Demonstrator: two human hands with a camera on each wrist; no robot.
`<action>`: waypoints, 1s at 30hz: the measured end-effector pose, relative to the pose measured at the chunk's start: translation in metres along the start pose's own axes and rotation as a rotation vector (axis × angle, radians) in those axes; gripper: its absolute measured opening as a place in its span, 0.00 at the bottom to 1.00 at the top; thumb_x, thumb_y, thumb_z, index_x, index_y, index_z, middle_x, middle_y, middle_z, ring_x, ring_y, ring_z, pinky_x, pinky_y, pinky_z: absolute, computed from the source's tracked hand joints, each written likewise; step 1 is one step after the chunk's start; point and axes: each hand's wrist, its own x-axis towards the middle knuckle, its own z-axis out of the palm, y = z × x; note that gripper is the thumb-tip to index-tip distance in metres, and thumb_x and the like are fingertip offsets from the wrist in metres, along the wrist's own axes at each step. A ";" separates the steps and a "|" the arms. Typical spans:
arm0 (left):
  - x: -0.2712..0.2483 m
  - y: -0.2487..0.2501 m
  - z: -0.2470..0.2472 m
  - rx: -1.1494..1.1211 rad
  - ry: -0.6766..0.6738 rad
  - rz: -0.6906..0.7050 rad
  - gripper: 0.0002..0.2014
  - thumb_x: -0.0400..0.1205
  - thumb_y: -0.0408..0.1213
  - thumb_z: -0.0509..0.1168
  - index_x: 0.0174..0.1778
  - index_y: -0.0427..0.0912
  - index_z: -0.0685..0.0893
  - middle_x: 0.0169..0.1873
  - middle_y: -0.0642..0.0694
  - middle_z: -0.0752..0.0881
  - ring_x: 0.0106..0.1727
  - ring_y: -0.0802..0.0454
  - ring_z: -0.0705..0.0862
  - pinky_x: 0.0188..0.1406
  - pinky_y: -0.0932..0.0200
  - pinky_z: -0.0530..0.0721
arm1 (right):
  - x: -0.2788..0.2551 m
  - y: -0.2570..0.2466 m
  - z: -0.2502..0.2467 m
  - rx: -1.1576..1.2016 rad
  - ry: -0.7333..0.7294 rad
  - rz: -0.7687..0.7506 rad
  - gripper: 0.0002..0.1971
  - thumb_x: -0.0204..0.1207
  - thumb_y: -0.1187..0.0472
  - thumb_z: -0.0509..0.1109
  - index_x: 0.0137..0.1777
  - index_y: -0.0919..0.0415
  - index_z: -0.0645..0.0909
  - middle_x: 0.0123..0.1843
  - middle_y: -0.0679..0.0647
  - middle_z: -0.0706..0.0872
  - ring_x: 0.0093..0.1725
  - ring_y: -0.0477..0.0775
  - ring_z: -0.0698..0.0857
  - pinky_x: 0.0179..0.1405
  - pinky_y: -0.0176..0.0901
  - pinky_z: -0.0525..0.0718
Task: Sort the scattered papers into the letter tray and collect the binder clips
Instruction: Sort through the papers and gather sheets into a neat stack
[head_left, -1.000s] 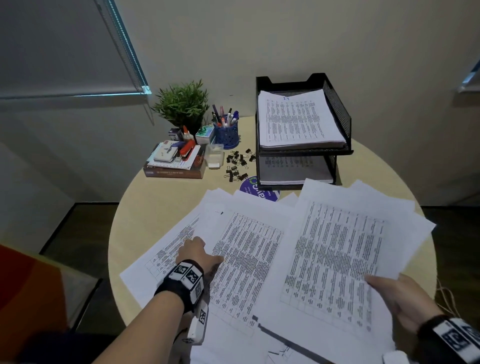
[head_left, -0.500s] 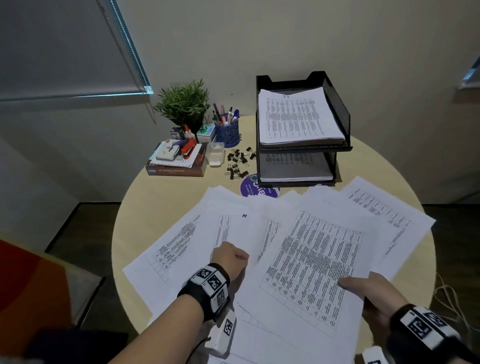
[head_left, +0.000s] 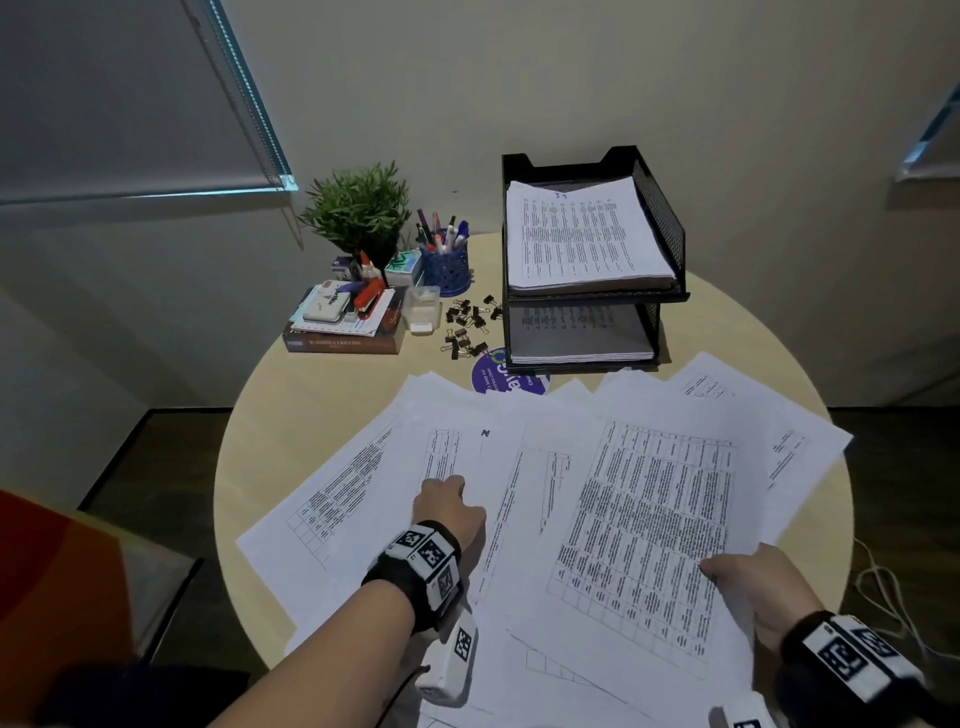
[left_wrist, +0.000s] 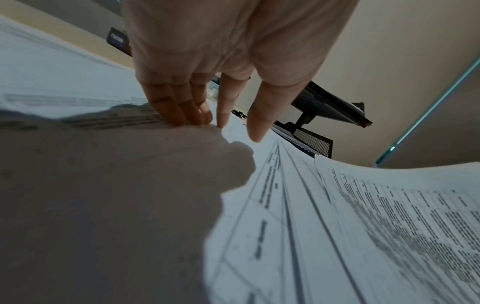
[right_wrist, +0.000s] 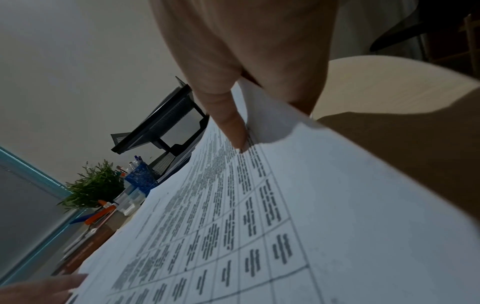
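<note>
scattered papers (head_left: 447, 467) cover the near half of the round table (head_left: 322, 395). right hand (head_left: 753, 587) pinches a printed sheet (head_left: 644, 535) at the near right edge, thumb on top. left hand (head_left: 447, 509) presses straight fingers (left_wrist: 179, 107) on the papers near the middle, prob. flat. letter tray (head_left: 660, 218) at far edge w/ stacks in both tiers; binder clips (head_left: 467, 327) loose just left of it.
</note>
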 end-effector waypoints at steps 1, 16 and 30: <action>-0.001 0.001 0.000 -0.032 -0.009 0.007 0.05 0.72 0.33 0.64 0.33 0.38 0.75 0.37 0.35 0.74 0.34 0.44 0.76 0.31 0.57 0.74 | 0.002 0.003 0.000 0.011 -0.013 0.005 0.09 0.72 0.80 0.65 0.52 0.84 0.78 0.42 0.67 0.81 0.40 0.64 0.81 0.43 0.52 0.77; -0.002 0.015 0.016 -0.072 0.014 0.015 0.20 0.77 0.36 0.63 0.64 0.31 0.77 0.65 0.31 0.77 0.64 0.35 0.78 0.61 0.48 0.79 | 0.007 0.009 0.000 0.309 0.008 0.030 0.19 0.75 0.84 0.60 0.66 0.79 0.74 0.65 0.69 0.81 0.55 0.66 0.80 0.66 0.54 0.73; 0.018 0.005 0.001 -0.230 0.043 -0.021 0.05 0.76 0.26 0.61 0.35 0.38 0.74 0.33 0.44 0.79 0.35 0.47 0.77 0.29 0.64 0.74 | -0.002 -0.001 -0.009 0.291 0.064 0.044 0.22 0.78 0.83 0.57 0.72 0.78 0.66 0.68 0.64 0.75 0.61 0.66 0.78 0.42 0.41 0.72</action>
